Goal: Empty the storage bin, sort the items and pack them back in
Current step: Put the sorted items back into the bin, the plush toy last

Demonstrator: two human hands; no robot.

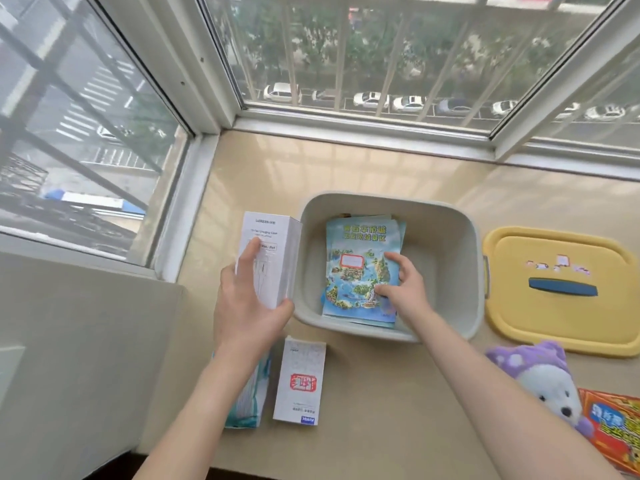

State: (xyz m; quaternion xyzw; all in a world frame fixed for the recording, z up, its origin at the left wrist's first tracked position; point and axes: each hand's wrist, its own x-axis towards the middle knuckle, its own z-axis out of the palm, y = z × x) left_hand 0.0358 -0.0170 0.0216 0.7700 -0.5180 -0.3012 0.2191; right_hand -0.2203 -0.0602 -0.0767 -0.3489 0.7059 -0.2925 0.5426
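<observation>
A grey storage bin (446,244) stands on the beige sill in the middle. Inside it lies a stack of blue illustrated map booklets (360,268). My right hand (403,282) reaches into the bin and its fingers press on the right edge of the top booklet. My left hand (247,306) grips a tall white UGREEN cable box (273,261), held upright just outside the bin's left wall.
The bin's yellow lid (561,292) lies to the right. A white box with a red stamp (300,384) and a teal-white packet (250,400) lie near the front. A purple plush bear (543,379) and an orange-red pack (613,431) sit front right. Windows bound the sill.
</observation>
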